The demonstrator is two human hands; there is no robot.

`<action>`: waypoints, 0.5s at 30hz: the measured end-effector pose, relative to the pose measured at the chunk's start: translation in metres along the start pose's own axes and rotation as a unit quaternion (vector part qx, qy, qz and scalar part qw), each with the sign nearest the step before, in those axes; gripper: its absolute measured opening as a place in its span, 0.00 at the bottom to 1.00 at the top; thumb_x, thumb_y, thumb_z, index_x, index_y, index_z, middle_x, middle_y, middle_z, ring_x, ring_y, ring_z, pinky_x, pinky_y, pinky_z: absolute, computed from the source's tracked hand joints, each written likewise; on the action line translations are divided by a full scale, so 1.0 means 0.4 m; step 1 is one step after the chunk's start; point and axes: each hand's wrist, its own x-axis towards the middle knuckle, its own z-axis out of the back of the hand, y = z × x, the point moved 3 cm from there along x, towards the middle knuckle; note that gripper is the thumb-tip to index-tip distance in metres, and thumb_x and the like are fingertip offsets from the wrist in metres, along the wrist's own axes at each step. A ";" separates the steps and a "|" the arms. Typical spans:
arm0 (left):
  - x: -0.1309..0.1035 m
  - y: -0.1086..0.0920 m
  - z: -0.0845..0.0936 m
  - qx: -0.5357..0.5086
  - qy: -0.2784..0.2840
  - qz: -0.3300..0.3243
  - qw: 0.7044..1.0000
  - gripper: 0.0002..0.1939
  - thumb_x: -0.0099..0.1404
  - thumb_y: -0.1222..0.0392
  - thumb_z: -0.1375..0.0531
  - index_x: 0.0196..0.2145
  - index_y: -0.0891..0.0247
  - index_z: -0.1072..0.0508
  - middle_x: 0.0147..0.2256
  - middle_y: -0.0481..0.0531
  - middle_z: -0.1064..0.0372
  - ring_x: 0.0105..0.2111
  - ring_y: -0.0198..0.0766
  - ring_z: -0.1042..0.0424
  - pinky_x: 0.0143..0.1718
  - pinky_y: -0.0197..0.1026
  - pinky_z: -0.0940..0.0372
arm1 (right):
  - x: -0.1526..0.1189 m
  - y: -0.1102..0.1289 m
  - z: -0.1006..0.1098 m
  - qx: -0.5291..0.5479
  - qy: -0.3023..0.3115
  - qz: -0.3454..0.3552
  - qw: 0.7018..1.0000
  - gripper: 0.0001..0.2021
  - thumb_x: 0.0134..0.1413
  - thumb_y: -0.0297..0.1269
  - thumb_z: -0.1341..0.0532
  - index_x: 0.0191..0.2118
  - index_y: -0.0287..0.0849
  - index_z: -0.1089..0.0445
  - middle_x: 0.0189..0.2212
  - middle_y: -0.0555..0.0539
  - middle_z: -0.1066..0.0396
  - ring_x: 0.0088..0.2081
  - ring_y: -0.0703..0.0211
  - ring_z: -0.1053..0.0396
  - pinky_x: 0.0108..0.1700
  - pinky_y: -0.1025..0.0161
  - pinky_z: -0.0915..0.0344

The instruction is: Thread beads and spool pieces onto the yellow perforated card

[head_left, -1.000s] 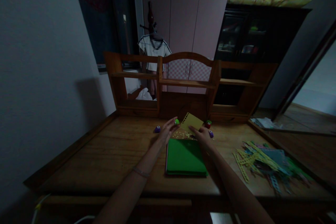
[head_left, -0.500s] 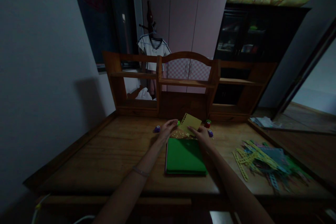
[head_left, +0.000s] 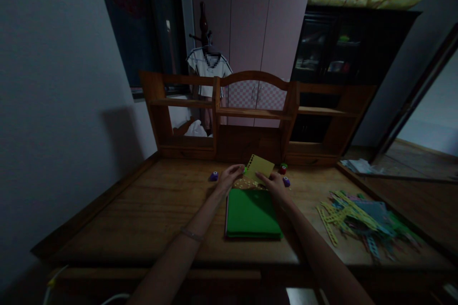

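Note:
A square of yellow paper (head_left: 262, 166) with a row of cut-outs along its left edge is pinched in my right hand (head_left: 275, 185). In the fingers of my left hand (head_left: 229, 177) is a small bright green object (head_left: 245, 170), close to that cut edge; its kind is too small to tell. Small pale bits (head_left: 246, 183) lie scattered on the desk beneath the paper. Nearer to me, between my forearms, rests a stack of green square sheets (head_left: 253, 213).
Small purple gadgets with an eye-like spot flank my hands, one at left (head_left: 213, 176) and one at right (head_left: 286, 181). A red and green one (head_left: 283, 168) stands behind. A heap of punched coloured strips (head_left: 352, 217) covers the desk's right side. A wooden shelf unit (head_left: 254, 113) bounds the back.
My left hand and the green object have shifted slightly right, toward the paper's cut edge. The right hand and the paper stay nearly where they were.

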 end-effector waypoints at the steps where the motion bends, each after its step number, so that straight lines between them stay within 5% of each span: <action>1: 0.000 0.001 -0.002 0.000 0.004 0.006 1.000 0.20 0.49 0.53 0.33 0.38 0.66 0.25 0.40 0.58 0.28 0.36 0.39 0.30 0.39 0.39 0.36 | 0.000 0.001 -0.001 0.001 0.001 0.003 1.000 0.24 0.43 0.53 0.39 0.36 0.35 0.27 0.32 0.43 0.25 0.30 0.54 0.28 0.27 0.64 0.34; 15: -0.006 0.012 -0.009 -0.016 0.038 0.049 0.998 0.22 0.46 0.54 0.32 0.39 0.66 0.25 0.34 0.57 0.27 0.31 0.37 0.29 0.36 0.38 0.37 | 0.004 -0.005 0.001 0.005 0.002 0.003 1.000 0.22 0.44 0.51 0.39 0.37 0.36 0.27 0.32 0.42 0.25 0.30 0.53 0.28 0.28 0.63 0.33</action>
